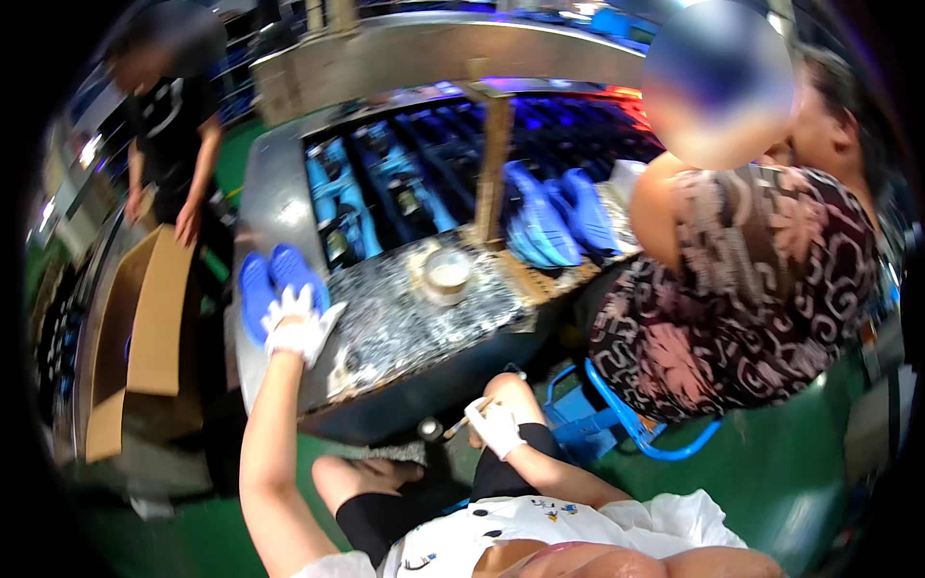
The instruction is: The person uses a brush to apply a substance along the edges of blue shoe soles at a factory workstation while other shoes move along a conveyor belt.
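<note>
My left hand (297, 326), in a white glove, reaches to the left end of the worktable with its fingers spread. It rests on the near end of a blue shoe sole (290, 265). Another blue sole (253, 289) lies beside it on the left. Low over my lap, my right hand (496, 429), gloved too, is closed round a thin brush (459, 426) whose tip points down and left. A small round container (430, 429) is near that tip. On the stained tabletop (385, 323) stands a pale round tub (446, 274).
Behind the tabletop, a conveyor (385, 183) carries several blue shoe parts. More blue soles (540, 217) are stacked past a wooden post (493, 164). A co-worker in a patterned top (742, 289) sits at right by a blue stool (626, 424). Another person (173, 125) stands behind a cardboard box (159, 308).
</note>
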The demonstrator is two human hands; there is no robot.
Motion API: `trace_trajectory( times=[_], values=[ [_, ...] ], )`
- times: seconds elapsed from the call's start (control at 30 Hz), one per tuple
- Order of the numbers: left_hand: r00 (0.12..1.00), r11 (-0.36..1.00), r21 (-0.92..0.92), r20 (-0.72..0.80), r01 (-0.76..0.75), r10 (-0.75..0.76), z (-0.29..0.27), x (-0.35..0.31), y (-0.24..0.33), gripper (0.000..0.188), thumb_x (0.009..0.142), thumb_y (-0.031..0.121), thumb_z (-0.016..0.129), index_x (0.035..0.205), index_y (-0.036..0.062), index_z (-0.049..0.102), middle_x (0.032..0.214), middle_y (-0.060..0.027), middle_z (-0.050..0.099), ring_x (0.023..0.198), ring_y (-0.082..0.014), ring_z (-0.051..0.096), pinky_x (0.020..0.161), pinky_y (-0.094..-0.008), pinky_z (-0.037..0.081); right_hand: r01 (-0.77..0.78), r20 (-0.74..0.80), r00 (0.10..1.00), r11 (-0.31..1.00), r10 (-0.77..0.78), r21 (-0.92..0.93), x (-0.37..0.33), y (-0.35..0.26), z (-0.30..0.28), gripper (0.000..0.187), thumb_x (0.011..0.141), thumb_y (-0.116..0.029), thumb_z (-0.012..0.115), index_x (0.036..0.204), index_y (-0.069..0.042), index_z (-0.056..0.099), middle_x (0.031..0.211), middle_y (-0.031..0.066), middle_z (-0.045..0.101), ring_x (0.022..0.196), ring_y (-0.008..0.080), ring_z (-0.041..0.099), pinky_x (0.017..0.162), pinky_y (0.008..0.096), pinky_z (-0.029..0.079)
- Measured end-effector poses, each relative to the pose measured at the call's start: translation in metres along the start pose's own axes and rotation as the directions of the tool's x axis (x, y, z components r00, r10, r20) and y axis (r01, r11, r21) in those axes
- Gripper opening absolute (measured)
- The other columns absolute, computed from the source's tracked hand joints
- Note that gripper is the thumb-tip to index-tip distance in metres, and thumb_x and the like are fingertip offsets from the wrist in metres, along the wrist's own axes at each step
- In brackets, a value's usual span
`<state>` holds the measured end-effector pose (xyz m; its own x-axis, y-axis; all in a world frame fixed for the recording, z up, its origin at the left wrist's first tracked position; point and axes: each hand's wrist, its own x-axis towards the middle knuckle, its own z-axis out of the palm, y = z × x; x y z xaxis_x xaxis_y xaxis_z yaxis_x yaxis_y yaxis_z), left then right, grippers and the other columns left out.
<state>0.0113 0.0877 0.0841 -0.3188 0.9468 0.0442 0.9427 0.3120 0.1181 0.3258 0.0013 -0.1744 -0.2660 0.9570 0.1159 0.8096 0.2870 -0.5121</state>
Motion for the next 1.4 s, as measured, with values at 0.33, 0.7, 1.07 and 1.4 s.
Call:
trace_trajectory(
  times=[0.33,0.7,1.07,1.4],
  values=[
    [0.754,0.930,-0.009,-0.588,-0.368,0.293,0.069,-0.038,-0.046,0.040,0.073,0.031,0.071,0.089,-0.0021,0.055,0.095,-0.0208,0.056,0.091,-0.0394,0.052,0.083,-0.0454,0.041,-0.089,-0.129,0.979,0.903,0.157,0.421,0.006,-0.038,-0.072,0.025,0.086,-0.030,0.057,0.089,-0.007,0.065,0.073,0.0120,0.065,0.071,0.0272,0.066,0.064,0.0361,0.051],
    [0.832,0.954,-0.154,-0.537,-0.258,0.139,0.067,-0.040,-0.050,0.042,0.068,0.033,0.076,0.088,0.0017,0.058,0.105,-0.0199,0.059,0.104,-0.0414,0.053,0.093,-0.0486,0.040,-0.169,-0.094,0.960,0.814,0.264,0.556,0.017,-0.048,-0.071,0.029,0.087,-0.033,0.057,0.081,-0.007,0.066,0.075,0.0129,0.066,0.075,0.0292,0.066,0.066,0.0367,0.051],
    [0.789,0.948,-0.108,-0.586,-0.301,0.184,0.069,-0.048,-0.060,0.042,0.070,0.030,0.074,0.094,0.0002,0.058,0.106,-0.0203,0.059,0.104,-0.0417,0.052,0.094,-0.0484,0.039,-0.246,0.278,0.950,0.895,0.146,0.372,-0.003,-0.037,-0.026,0.038,0.088,-0.041,0.050,0.085,-0.005,0.061,0.074,0.0137,0.063,0.073,0.0301,0.064,0.068,0.0399,0.048],
    [0.734,0.915,-0.116,-0.639,-0.386,0.228,0.066,-0.040,-0.048,0.035,0.069,0.020,0.075,0.091,-0.0003,0.057,0.102,-0.0194,0.059,0.099,-0.0391,0.054,0.090,-0.0451,0.042,-0.324,0.263,0.938,0.844,0.227,0.427,0.001,-0.020,-0.021,0.031,0.088,-0.037,0.053,0.086,-0.007,0.063,0.070,0.0072,0.062,0.065,0.0199,0.061,0.063,0.0344,0.048]
  ],
)
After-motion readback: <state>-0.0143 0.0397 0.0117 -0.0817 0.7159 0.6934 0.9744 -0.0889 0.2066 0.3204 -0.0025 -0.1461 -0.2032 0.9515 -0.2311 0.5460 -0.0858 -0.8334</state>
